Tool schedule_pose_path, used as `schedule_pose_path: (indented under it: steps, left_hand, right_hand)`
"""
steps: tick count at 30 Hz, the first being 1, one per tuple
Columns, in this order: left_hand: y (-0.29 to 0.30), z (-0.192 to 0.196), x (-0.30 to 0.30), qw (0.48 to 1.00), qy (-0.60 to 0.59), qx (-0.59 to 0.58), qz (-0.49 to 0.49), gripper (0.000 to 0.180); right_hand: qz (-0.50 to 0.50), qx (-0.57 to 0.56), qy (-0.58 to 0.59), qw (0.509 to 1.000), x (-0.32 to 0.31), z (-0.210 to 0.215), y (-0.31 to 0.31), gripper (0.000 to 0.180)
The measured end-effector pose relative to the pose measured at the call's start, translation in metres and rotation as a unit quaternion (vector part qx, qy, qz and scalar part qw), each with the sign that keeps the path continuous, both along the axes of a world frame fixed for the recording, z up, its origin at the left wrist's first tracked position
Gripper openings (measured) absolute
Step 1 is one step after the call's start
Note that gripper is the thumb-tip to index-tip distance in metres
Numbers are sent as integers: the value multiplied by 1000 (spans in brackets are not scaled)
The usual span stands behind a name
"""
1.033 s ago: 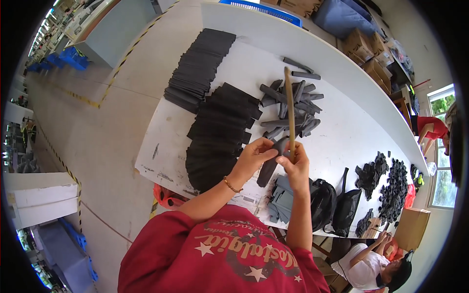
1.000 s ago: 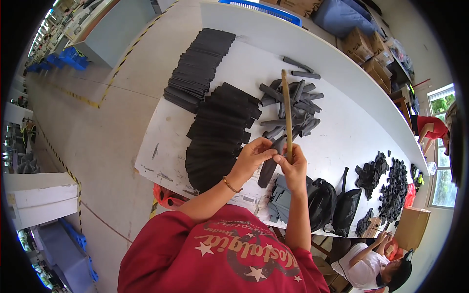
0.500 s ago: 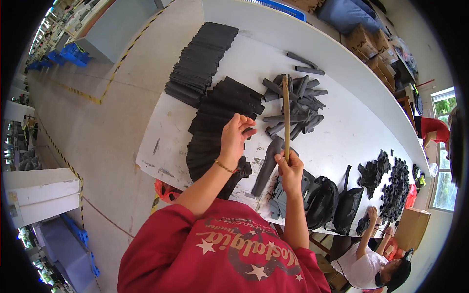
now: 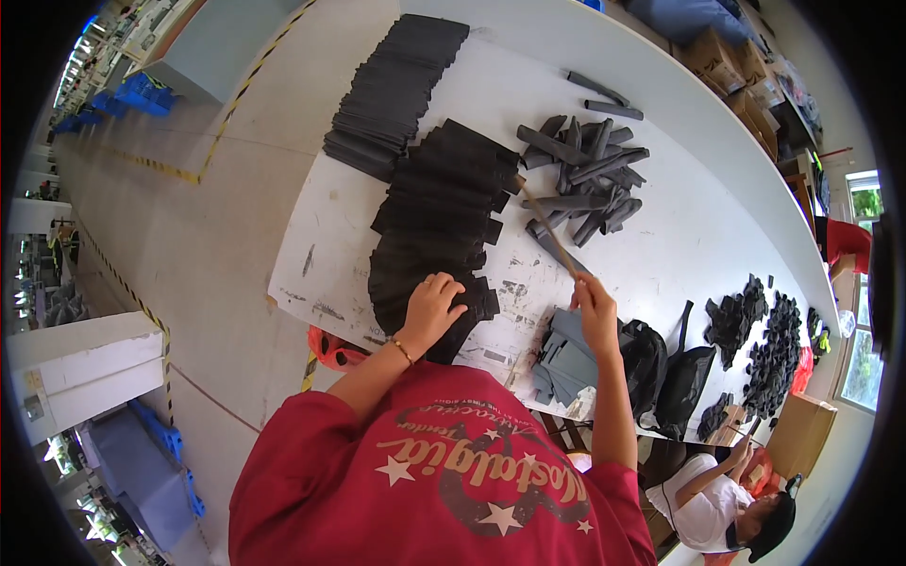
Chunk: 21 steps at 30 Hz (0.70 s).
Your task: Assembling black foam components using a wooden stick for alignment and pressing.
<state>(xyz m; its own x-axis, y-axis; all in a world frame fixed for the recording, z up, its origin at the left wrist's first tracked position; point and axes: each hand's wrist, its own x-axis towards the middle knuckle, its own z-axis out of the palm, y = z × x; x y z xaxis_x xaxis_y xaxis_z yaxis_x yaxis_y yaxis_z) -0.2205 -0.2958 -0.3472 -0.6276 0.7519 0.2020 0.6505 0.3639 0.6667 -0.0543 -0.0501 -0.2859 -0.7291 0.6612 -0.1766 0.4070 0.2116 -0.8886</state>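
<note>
Resting flat on the near end of a long fanned row of black fabric pieces (image 4: 439,236), the left hand (image 4: 431,307) is spread open, fingers pressed on the top piece and nothing gripped, probably so one piece can be peeled off without the rest of the row sliding. A thin wooden stick (image 4: 547,231) is pinched in the right hand (image 4: 596,311), the grip closed around its lower end, and the stick is angled up and away so its tip lands near a heap of dark rolled tubes (image 4: 585,184). It's likely held low like that for reach and leverage.

The fabric pieces look flat, matte and roughly rectangular, overlapped like shingles. A second, tidier row of the same stuff (image 4: 396,90) is laid further out on the white desk (image 4: 679,245). A small stack of grey folded pieces (image 4: 559,358) is sat just under the right hand, next to two black bags (image 4: 661,373). Smaller black scraps (image 4: 764,340) are heaped toward the right end, where another person (image 4: 727,500) is seated.
</note>
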Motion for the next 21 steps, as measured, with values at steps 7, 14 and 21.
schedule_pose_path:
  steps: [7, 14, 21]
  left_hand:
    - [-6, -3, -17, 999, 3, 34, -18, 13]
    - [-5, 16, -18, 998, 27, 42, -40, 13]
    - [32, 36, 4, 980, 79, 57, -174, 14]
  right_hand:
    - [161, 137, -74, 975, 60, 18, -6, 19]
    - [259, 223, -94, 935, 50, 32, -3, 18]
    - [288, 92, -80, 950, -5, 3, -40, 27]
